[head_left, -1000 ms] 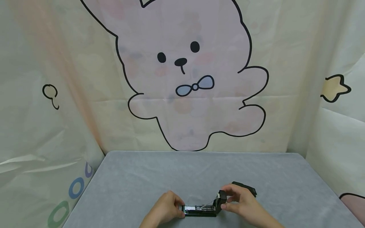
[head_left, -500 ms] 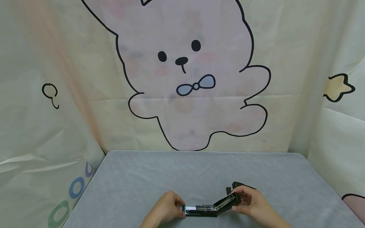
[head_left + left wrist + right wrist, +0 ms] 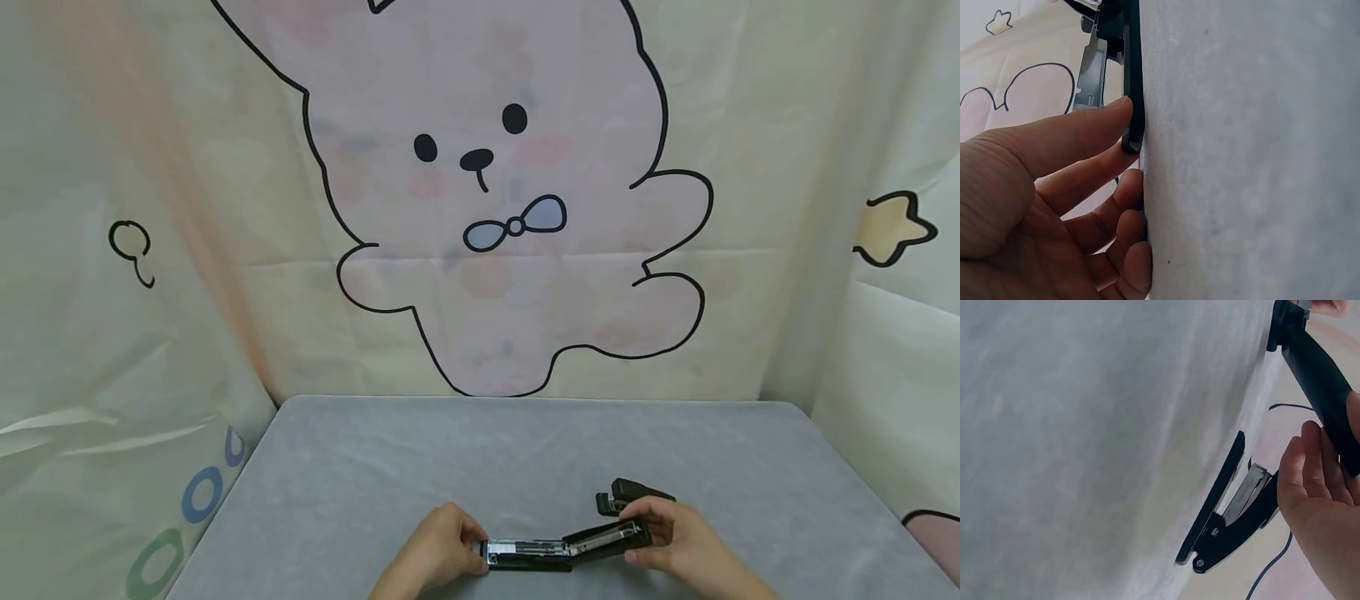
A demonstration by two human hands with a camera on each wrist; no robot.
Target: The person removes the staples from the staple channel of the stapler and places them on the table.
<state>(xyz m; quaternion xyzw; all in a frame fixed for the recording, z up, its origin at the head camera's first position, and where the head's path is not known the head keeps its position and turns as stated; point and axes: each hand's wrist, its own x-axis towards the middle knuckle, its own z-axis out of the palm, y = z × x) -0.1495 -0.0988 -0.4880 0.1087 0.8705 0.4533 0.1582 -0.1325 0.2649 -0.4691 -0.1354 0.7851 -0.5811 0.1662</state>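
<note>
A black stapler [image 3: 528,557] lies on the grey cloth, spread wide so that its metal staple channel and the underside of its top arm [image 3: 606,540] show. My left hand [image 3: 441,543] pinches the left end of its base between thumb and index finger; in the left wrist view the other fingers curl beside it, against the cloth. At the free end of the top arm, my right hand [image 3: 675,540] grips it with thumb and fingers, the arm sloping up to the right from the hinge. In the right wrist view this arm [image 3: 1319,378] passes between thumb and fingers.
A second black stapler [image 3: 639,490] rests on the table just behind my right hand, its parts spread apart in the right wrist view. The grey cloth-covered table [image 3: 450,450] ends at a curtain [image 3: 480,325] printed with a cartoon animal.
My right hand has swung the stapler's top arm from upright over to the right and down, widening the angle to the base. The left hand stays on the base end.
</note>
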